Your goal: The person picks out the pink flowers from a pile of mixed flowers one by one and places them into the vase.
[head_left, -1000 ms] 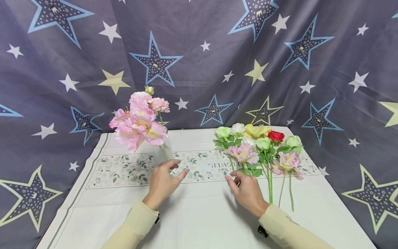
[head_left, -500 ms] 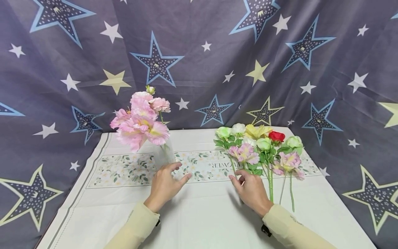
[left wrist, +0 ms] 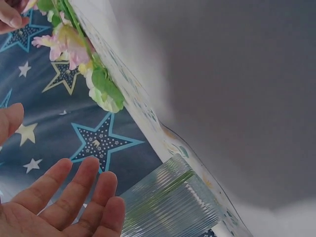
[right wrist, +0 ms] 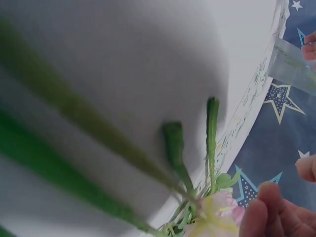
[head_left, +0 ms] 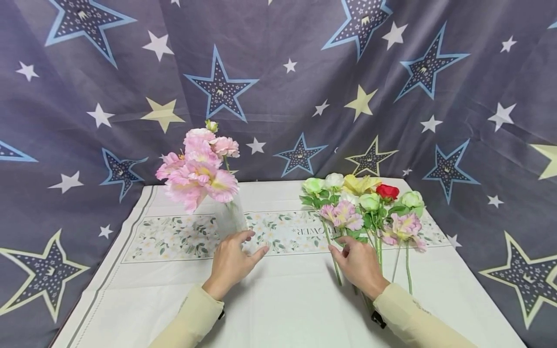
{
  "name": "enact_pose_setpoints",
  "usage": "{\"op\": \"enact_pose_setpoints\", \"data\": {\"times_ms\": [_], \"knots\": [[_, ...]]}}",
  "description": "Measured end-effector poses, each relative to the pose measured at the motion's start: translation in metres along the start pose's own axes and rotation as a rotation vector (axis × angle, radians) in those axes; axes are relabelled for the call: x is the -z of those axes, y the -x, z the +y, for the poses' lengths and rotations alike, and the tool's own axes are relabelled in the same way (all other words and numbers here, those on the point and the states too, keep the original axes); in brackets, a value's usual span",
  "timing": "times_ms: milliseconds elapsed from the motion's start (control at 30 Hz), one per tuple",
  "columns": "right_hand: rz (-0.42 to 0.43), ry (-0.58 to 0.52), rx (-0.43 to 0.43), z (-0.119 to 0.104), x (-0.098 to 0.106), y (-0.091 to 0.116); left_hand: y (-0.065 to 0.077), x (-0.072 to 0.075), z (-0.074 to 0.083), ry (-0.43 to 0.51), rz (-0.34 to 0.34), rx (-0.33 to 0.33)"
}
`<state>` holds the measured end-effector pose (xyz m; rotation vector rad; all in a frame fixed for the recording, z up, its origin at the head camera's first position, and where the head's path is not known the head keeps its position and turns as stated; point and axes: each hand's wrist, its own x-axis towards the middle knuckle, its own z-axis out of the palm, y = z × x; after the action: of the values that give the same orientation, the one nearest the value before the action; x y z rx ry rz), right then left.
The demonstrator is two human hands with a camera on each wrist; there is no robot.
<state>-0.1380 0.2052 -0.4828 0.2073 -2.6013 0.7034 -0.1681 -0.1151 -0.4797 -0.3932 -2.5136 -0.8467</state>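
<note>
In the head view my left hand is in front of a clear ribbed vase that holds pink flowers. Its fingers are spread beside the vase, and the left wrist view shows the ribbed wall with green stems inside. My right hand hovers over the stems of the loose flowers, thumb and fingers apart with nothing between them. Just beyond it lies a pink-and-yellow flower. Cut green stem ends show close to the right wrist camera.
Several more artificial flowers lie at the right: a red rose, a yellow bloom, pale green ones and another pink one. A printed floral band crosses the white tablecloth. Behind hangs a star-patterned curtain.
My right hand has shifted right, farther over the stems, uncovering the leftmost one. My left hand has drifted slightly right and down. The vase and flowers have stayed in place.
</note>
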Motion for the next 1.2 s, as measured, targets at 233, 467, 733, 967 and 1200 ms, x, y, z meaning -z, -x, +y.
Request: {"op": "enact_pose_setpoints", "data": {"times_ms": [233,467,733,967,1200], "knots": [[-0.050,0.013,-0.036,0.009,0.007,-0.003,0.003,-0.001,-0.002,-0.008,-0.015,0.021],[-0.098,0.034,-0.112,0.019,0.010,-0.004,0.007,-0.002,-0.005,-0.011,-0.029,0.018],[-0.141,0.049,-0.148,0.026,0.012,-0.003,0.010,0.001,-0.005,-0.014,-0.040,0.029],[-0.175,0.069,-0.172,0.029,0.012,-0.002,0.012,0.002,-0.006,-0.014,-0.049,0.035],[-0.209,0.083,-0.178,0.031,0.013,0.002,0.016,0.003,-0.007,-0.023,-0.059,0.038]]}}
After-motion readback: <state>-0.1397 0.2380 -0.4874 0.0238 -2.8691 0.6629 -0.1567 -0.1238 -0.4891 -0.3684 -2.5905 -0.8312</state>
